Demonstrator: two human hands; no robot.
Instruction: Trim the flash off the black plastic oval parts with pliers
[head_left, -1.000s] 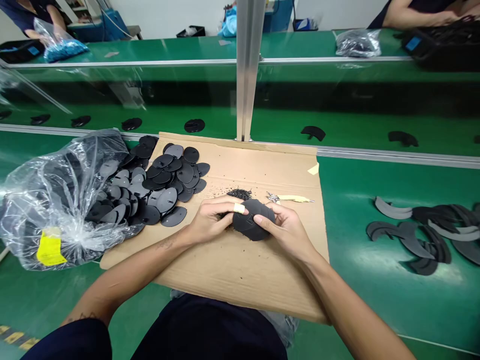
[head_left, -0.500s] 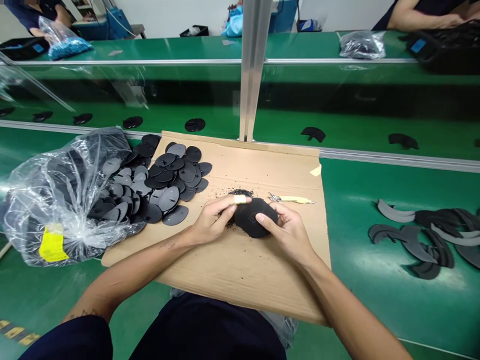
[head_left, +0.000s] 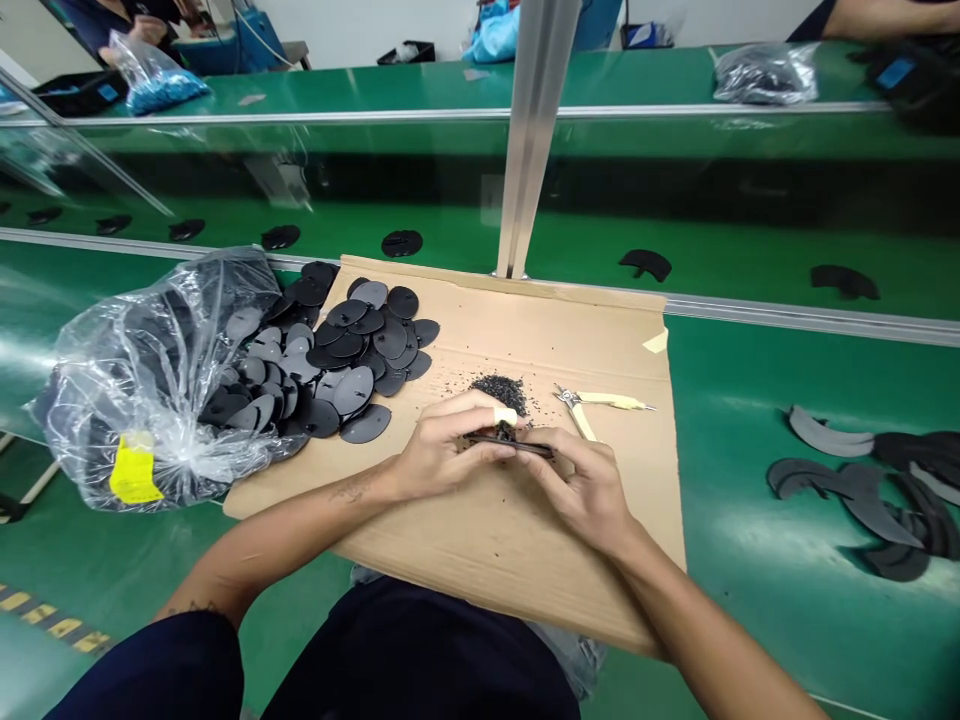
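Between my two hands is a black plastic disc (head_left: 534,449), seen nearly edge-on, with a small dark fitting on its upper side. My left hand (head_left: 450,445) pinches its left edge; a yellowish wrap covers one fingertip, which rests at the fitting. On the right edge, the fingers and thumb of my right hand (head_left: 583,478) grip the disc. Just beyond lies a pile of small black scraps (head_left: 504,392) on the cardboard sheet (head_left: 450,540). Yellow-handled nippers (head_left: 600,400) lie behind my right hand, their jaws pointing left.
Many black discs (head_left: 356,390) are heaped at left, spilling from a clear plastic bag (head_left: 169,380). Curved black pieces (head_left: 862,490) lie on the green table at right. A metal post (head_left: 532,150) rises behind the cardboard. Beyond, more parts sit along a green strip, and other people sit further back.
The disc has tipped from showing its broad face to nearly edge-on. My left hand has come in to grip its edge. The whole view has shifted slightly.
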